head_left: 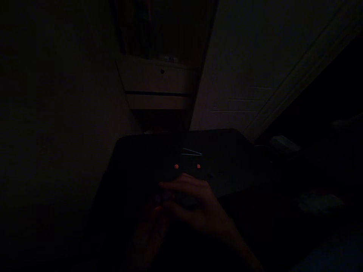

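Note:
The scene is very dark. My right hand (195, 196) reaches in over the black table, its fingers bent and closed around a small dark thing (163, 197) whose kind I cannot make out. Below and left of it, my left hand (151, 226) is dim, with its fingertips at the same small thing; a red glow shows there. Beyond the hands lie two small orange-red pieces (176, 166), one to the left and one to the right. Behind them rest metal tweezers (193, 152), tips apart, pointing left.
A small dark piece (210, 175) lies on the black table (136, 158), right of the orange-red pieces. Past the far edge stands a pale drawer cabinet (159, 81), with a light door or panel (232, 75) to its right. A whitish box (285, 144) sits off the right side.

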`<act>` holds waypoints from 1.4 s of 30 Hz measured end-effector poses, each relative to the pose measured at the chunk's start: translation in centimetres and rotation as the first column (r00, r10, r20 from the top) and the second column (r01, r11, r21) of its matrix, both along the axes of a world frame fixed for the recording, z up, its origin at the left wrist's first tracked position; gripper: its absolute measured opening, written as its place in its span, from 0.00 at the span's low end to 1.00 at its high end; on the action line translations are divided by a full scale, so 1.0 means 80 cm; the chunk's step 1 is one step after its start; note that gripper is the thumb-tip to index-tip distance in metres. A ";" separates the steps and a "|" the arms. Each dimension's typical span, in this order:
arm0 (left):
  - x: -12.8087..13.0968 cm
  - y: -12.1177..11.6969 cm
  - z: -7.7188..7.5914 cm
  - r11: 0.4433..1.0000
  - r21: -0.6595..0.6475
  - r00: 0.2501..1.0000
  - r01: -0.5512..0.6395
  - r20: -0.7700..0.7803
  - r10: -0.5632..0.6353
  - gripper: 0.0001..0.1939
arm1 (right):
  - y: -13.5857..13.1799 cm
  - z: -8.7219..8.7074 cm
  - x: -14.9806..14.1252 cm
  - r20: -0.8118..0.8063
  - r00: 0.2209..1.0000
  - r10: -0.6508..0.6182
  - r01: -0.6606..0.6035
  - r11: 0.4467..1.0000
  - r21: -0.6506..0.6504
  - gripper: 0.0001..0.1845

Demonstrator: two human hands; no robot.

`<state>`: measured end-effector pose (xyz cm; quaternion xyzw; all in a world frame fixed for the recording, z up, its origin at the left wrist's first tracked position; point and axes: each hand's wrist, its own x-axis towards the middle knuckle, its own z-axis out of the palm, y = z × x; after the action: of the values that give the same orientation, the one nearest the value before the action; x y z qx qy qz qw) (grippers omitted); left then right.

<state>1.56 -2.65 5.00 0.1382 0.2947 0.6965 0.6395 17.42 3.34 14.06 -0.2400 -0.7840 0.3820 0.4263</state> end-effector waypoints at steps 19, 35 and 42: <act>0.000 -0.011 -0.002 0.999 -0.029 0.998 0.022 -0.063 -0.024 0.17 | -0.009 0.009 -0.002 0.030 0.997 -0.072 0.071 0.997 0.028 0.23; 0.007 -0.024 -0.019 0.983 -0.184 0.988 -0.028 -0.155 -0.001 0.16 | -0.010 0.015 0.007 0.050 0.991 -0.127 0.125 0.991 0.039 0.24; 0.010 -0.017 -0.025 0.974 -0.213 0.987 -0.080 -0.156 0.047 0.18 | -0.003 0.019 0.004 0.027 0.997 -0.074 0.071 0.993 0.090 0.10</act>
<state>2.34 -4.01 3.03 0.1097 0.4210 0.6678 0.6040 17.73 3.07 15.58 -0.2549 -0.7972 0.3275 0.4384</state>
